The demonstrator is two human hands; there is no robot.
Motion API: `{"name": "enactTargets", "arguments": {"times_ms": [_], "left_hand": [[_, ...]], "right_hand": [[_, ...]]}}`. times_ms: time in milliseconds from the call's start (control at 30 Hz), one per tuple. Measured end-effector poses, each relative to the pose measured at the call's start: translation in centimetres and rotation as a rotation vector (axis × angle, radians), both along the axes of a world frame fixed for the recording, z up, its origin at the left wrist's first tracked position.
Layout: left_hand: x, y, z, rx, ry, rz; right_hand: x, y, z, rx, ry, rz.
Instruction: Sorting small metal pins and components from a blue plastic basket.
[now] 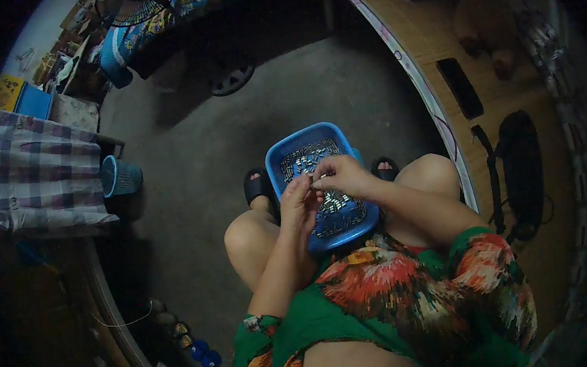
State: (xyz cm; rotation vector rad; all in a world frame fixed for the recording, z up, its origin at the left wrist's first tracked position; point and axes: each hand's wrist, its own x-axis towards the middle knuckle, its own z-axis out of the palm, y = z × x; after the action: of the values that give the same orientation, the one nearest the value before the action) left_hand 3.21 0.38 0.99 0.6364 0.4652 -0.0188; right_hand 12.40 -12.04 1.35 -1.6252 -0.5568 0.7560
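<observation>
A blue plastic basket (279, 158) stands between my knees, holding many small shiny metal pieces (336, 202) spread over its bottom. Above it my two hands meet, fingertips close together. My left hand (299, 200) is closed, its fingers curled in a pinch. From the right my right hand (342, 177) reaches over, thumb and forefinger pinched at the left fingertips. Whatever lies between the fingers is too small and dark to name.
On the right, a wooden surface (433, 31) bears a dark phone (460, 88) and a black bag with a strap (520, 169). A small light-blue bin (122, 176) stands at left beside a checked cloth (45, 179). A fan (131, 4) is at the far left.
</observation>
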Motion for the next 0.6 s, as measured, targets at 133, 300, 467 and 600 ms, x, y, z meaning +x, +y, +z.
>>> {"name": "enactTargets", "arguments": {"times_ms": [133,300,467,600], "left_hand": [[0.0,0.3,0.3,0.009,0.044,-0.007],[0.0,0.2,0.7,-0.039,0.060,0.005],[0.1,0.0,0.4,-0.032,0.038,0.005],[0.0,0.1,0.4,0.027,0.045,-0.002]], "right_hand": [[-0.1,0.3,0.0,0.034,0.052,0.004],[0.0,0.3,0.6,-0.009,-0.016,-0.060],[0.0,0.1,0.1,-0.041,-0.115,-0.041],[-0.1,0.2,-0.1,0.084,-0.074,-0.012]]}}
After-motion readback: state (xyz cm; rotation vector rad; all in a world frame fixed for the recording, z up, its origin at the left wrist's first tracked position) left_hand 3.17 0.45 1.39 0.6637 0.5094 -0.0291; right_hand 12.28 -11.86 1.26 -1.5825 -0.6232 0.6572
